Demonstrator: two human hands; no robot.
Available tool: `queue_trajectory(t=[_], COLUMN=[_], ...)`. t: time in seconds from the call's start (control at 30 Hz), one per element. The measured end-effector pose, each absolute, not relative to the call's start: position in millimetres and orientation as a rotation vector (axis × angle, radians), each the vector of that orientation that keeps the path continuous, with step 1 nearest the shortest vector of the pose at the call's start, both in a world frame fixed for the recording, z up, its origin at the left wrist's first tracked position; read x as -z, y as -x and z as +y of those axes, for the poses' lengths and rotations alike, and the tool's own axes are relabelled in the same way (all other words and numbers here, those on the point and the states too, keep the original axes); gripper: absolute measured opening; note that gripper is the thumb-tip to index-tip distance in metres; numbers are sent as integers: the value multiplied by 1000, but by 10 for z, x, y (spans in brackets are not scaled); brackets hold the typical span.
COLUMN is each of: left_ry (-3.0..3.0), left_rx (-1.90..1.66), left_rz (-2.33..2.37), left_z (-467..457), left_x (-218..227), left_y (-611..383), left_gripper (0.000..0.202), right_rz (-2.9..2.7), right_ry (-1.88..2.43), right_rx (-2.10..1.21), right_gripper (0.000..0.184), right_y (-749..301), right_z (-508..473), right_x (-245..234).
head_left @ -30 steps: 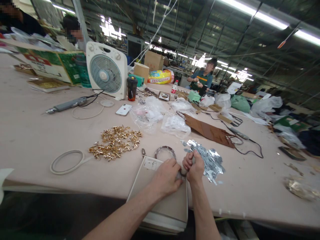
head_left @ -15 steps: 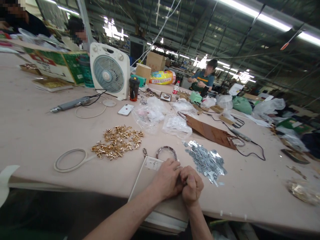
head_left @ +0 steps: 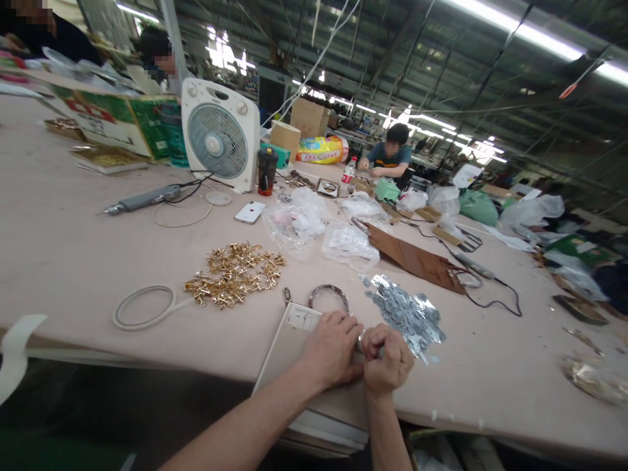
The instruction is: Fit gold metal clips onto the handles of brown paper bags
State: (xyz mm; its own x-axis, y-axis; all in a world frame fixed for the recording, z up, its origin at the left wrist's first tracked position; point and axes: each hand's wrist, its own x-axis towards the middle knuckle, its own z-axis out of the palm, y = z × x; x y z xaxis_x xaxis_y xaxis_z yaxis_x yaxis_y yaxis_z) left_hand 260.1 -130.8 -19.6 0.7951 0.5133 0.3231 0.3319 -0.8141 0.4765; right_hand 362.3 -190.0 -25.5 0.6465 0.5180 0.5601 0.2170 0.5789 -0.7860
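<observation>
My left hand [head_left: 334, 348] rests over a pale board or box [head_left: 282, 353] at the table's front edge, its fingers curled together around something mostly hidden. Close beside it, my right hand [head_left: 387, 358] is closed in a pinch. A small shiny bit of metal [head_left: 360, 340] shows between the two hands; its kind is not clear. Just beyond them lies a dark patterned ring [head_left: 330, 289]. A small metal fitting [head_left: 287, 296] sits by the board's far left corner. To the right spreads a pile of thin silvery metal plates [head_left: 407, 314]. Gold-coloured metal fittings [head_left: 235, 278] are heaped on the left.
A roll of white tape [head_left: 144, 307] lies left, with a grey pen-shaped power tool [head_left: 142, 199] behind it. Farther back are a phone [head_left: 250, 212], a box fan [head_left: 219, 134], plastic bags [head_left: 350, 245] and a brown leather-like piece [head_left: 412, 257]. A co-worker [head_left: 390, 157] sits across the table.
My right hand has moved slightly right, away from my left, and shiny metal now shows between them. The co-worker across the table leans lower. The view has shifted a little.
</observation>
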Motion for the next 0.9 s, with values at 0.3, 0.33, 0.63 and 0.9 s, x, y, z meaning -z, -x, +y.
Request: queue_trajectory(t=[0.3, 0.33, 0.63, 0.9], left_ry=[-2572, -2575, -2594, -2598], left_rx=[-628, -629, -655, -646], left_rz=[652, 655, 666, 682], left_z=[-1294, -1296, -1323, -1319], left_x=[226, 228, 192, 201], left_y=[-2641, -2639, -2605, -2605], left_gripper=[38, 39, 59, 54], right_rz=[-929, -909, -758, -802], right_ry=[1084, 1082, 833, 895], right_rx=[-230, -270, -278, -458], right_gripper=[40, 41, 37, 39], right_y=[-3748, -3766, -3849, -3842], right_z=[-1705, -1699, -1821, -1739], right_x=[364, 324, -66, 77])
